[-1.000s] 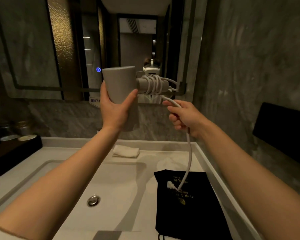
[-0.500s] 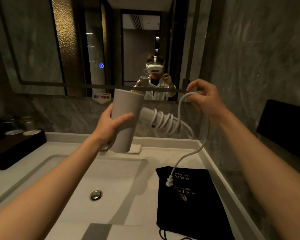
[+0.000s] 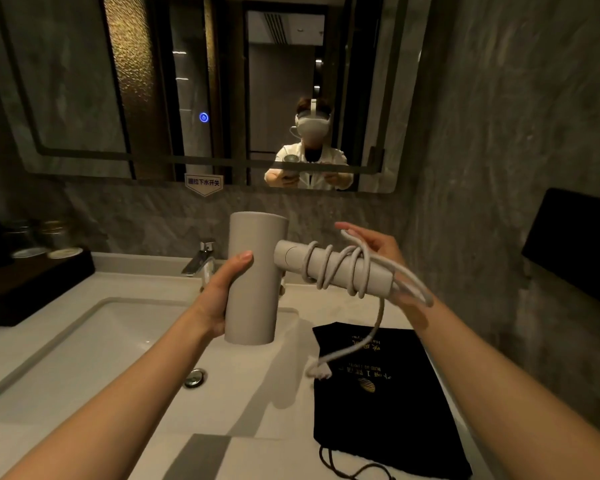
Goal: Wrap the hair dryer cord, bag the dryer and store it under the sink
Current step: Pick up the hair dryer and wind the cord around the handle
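My left hand [image 3: 222, 289] grips the grey barrel of the hair dryer [image 3: 253, 278], held upright over the sink. Its handle [image 3: 343, 268] points right with several turns of the pale cord [image 3: 329, 268] wound around it. My right hand [image 3: 378, 247] is behind the handle's end, fingers spread, with the cord looped over them. The loose tail hangs down to the plug [image 3: 317, 370], which dangles just above the left edge of the black drawstring bag [image 3: 388, 400] lying flat on the counter.
A white basin [image 3: 94, 341] with a drain [image 3: 194, 377] and a chrome faucet [image 3: 201, 259] lies below. A dark tray with jars [image 3: 32, 268] stands at the left. A mirror [image 3: 222, 91] hangs ahead, a stone wall with a black panel [image 3: 575, 244] at the right.
The dryer came down from mirror height to just above the sink. My right hand carried the cord up and over the handle, adding turns; the hanging tail is shorter and the plug has lifted.
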